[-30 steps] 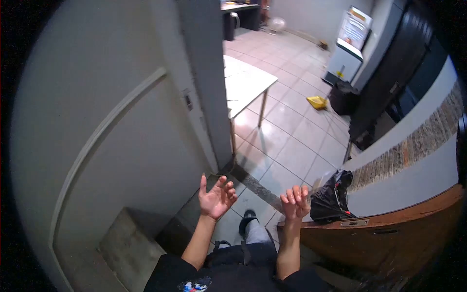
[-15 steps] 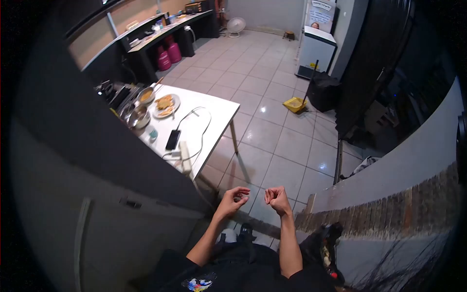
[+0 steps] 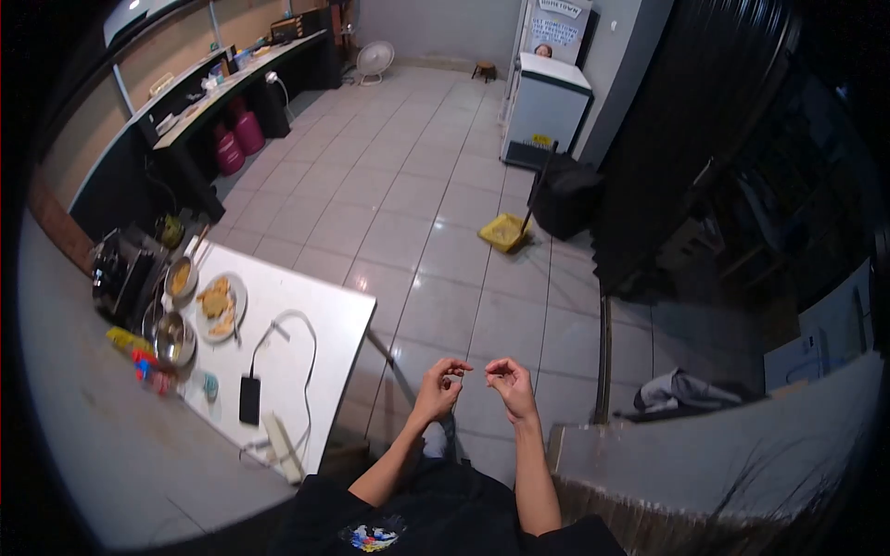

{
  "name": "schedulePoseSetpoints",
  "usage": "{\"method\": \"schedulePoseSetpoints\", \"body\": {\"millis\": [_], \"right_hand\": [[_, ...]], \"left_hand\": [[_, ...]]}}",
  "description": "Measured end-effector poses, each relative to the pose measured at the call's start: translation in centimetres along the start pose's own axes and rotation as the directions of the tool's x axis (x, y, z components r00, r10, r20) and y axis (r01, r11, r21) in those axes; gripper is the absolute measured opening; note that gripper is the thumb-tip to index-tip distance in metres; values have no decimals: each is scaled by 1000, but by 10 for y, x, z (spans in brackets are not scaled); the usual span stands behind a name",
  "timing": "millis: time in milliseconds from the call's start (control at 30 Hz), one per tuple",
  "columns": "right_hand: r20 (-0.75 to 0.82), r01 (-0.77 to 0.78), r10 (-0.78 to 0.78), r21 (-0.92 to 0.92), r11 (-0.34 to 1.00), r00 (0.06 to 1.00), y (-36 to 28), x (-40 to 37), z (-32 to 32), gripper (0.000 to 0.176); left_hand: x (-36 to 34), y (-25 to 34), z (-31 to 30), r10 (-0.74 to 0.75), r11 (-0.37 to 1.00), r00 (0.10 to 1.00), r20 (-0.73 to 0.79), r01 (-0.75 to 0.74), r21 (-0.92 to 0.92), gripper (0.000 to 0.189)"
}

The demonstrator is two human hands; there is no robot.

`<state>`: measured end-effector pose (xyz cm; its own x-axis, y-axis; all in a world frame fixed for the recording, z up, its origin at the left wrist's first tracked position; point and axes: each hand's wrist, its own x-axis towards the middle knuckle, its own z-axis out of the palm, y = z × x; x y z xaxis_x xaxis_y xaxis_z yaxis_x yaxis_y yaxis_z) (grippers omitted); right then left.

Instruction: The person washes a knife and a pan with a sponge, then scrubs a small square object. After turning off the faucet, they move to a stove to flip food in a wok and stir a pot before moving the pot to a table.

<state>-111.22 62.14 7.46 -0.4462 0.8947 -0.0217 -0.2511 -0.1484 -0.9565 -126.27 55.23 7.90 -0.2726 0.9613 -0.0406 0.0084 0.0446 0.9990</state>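
Observation:
My left hand (image 3: 439, 390) is held out in front of my body at waist height. Its fingers are half curled, with a gap to the thumb and nothing visible between them. Facing it across a small gap is my right hand (image 3: 511, 389), fingers bent loosely towards the left one; I see no object in it. Neither hand touches anything. The nearest furniture is a white table (image 3: 324, 320) to the left. On it lie a black phone (image 3: 249, 400) with a cable, a white power strip (image 3: 282, 448), a plate of food (image 3: 234, 324) and metal pots (image 3: 173, 341).
Tiled floor (image 3: 408, 222) stretches ahead. A yellow dustpan (image 3: 502, 233) stands beside a black bag (image 3: 564, 196), with a white chest freezer (image 3: 547, 107) behind. Pink gas cylinders (image 3: 229, 150) sit under the left counter. A low wall (image 3: 705, 435) runs along my right.
My view has moved forward past the doorway edge, and the table now appears lower and further left. Both hands stay raised; the right hand's fingers have loosened from a tighter curl.

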Motion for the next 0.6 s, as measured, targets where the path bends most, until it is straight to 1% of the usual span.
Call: {"method": "schedulePoseSetpoints", "body": {"millis": [67, 100, 133, 167, 200, 233, 267, 333, 367, 400, 467, 500, 533, 600], "right_hand": [[-35, -99, 99, 5, 995, 994, -12, 50, -7, 20], [-44, -111, 111, 0, 994, 993, -20, 71, -7, 20], [-44, -48, 49, 30, 998, 998, -28, 95, -6, 23], [-43, 12, -9, 58, 998, 999, -34, 116, -6, 26], [-46, 0, 3, 62, 998, 999, -37, 131, -8, 26], [-40, 26, -24, 49, 998, 999, -40, 151, -10, 28], [-25, 56, -55, 37, 998, 998, -43, 167, -10, 31], [-6, 38, -38, 54, 998, 999, -37, 212, -6, 30], [-28, 37, -35, 55, 998, 999, -28, 235, -6, 29], [-50, 36, -33, 56, 998, 998, -21, 258, -5, 28], [-25, 4, -3, 74, 997, 1000, -16, 305, 9, 27], [-25, -17, 19, 92, 996, 1000, -12, 325, 16, 26], [6, -32, 31, 98, 995, 999, -5, 350, 21, 26], [25, 18, -19, 31, 999, 1000, 9, 400, 31, 27]], "left_hand": [[58, 3, -3, 30, 1000, 1000, 8, -30, 5, 32], [87, 13, -4, 74, 997, 997, 3, -74, -18, 26], [115, 20, -6, 67, 998, 998, 10, -67, -17, 26], [139, 25, -7, 115, 993, 993, -12, -116, -38, 24], [159, 29, -9, 160, 985, 986, -40, -162, -55, 21], [177, 37, -13, 131, 990, 990, -45, -133, -39, 20], [187, 39, -15, 135, 990, 989, -59, -137, -32, 20], [220, 40, -25, 131, 978, 985, -108, -147, -151, 22], [234, 39, -33, 105, 983, 989, -106, -119, -141, 26], [251, 37, -42, 103, 983, 986, -132, -121, -135, 26], [286, 30, -58, 33, 983, 994, -107, -52, -177, 27], [303, 25, -67, 1, 989, 991, -132, -21, -149, 26], [322, 20, -75, -3, 990, 986, -165, -21, -143, 26], [358, 16, -91, 37, 981, 968, -248, -82, -174, 24]]}}
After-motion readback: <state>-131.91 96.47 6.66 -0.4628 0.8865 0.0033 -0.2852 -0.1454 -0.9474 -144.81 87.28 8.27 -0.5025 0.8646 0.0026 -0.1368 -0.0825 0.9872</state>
